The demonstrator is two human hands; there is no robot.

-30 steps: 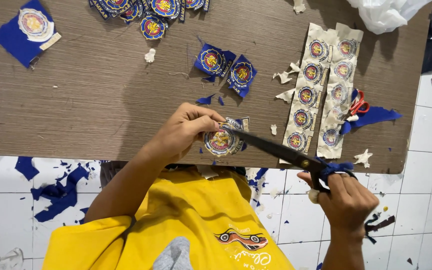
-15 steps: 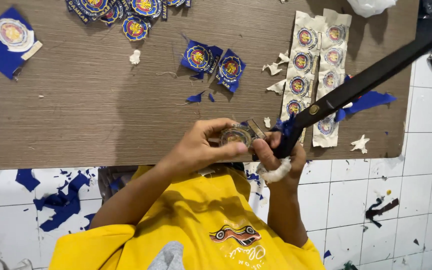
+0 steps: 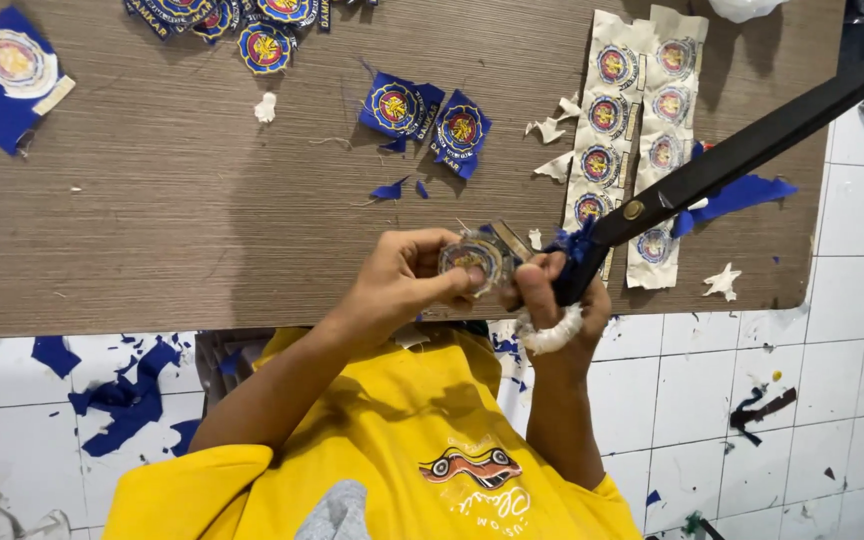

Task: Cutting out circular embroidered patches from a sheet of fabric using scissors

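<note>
My left hand (image 3: 402, 280) pinches a small round embroidered patch (image 3: 472, 258) at the near edge of the wooden table (image 3: 202, 220). My right hand (image 3: 562, 295) is closed around the wrapped handles of large black scissors (image 3: 742, 150), whose blades point up and to the right over the table. Fingers of my right hand also touch the patch's right side. Two white backing strips (image 3: 642, 130) carrying several round patches lie just beyond the scissors.
Cut blue patches (image 3: 422, 115) lie mid-table, more at the top (image 3: 252, 30), and one on a blue square (image 3: 12, 65) at far left. White and blue scraps litter the table and the tiled floor (image 3: 752, 400). My yellow shirt (image 3: 402, 460) fills the bottom.
A second ago my right hand held the scissors low, blades at the patch. It swung up to the patch, the blades now pointing up and right. The left hand stayed put.
</note>
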